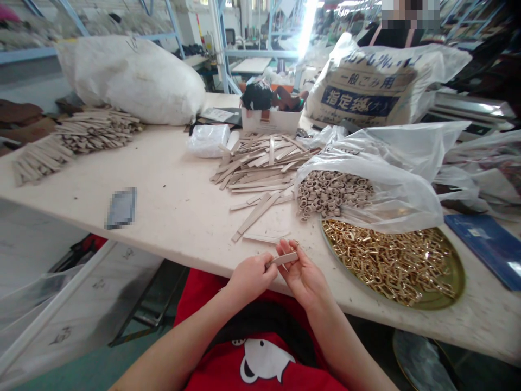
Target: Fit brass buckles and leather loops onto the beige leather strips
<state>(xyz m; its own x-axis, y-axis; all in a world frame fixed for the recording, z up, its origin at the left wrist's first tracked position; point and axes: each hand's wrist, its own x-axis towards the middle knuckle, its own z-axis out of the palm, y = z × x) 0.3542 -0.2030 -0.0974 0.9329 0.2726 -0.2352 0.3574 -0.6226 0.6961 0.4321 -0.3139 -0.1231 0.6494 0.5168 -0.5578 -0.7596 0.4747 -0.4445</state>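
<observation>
Both my hands meet at the near edge of the table. My left hand is closed, pinching one end of a short beige strap. My right hand is closed on the strap's other end, and a small gold buckle shows at its fingertips. Just beyond my hands lie a few loose beige straps. A round tray heaped with gold buckles sits to my right. Above it, a clear plastic bag spills small beige loops.
A larger pile of beige straps lies mid-table, with more stacks far left. Big white sacks and a printed bag stand at the back. A blue folder lies right; a person stands behind the printed bag.
</observation>
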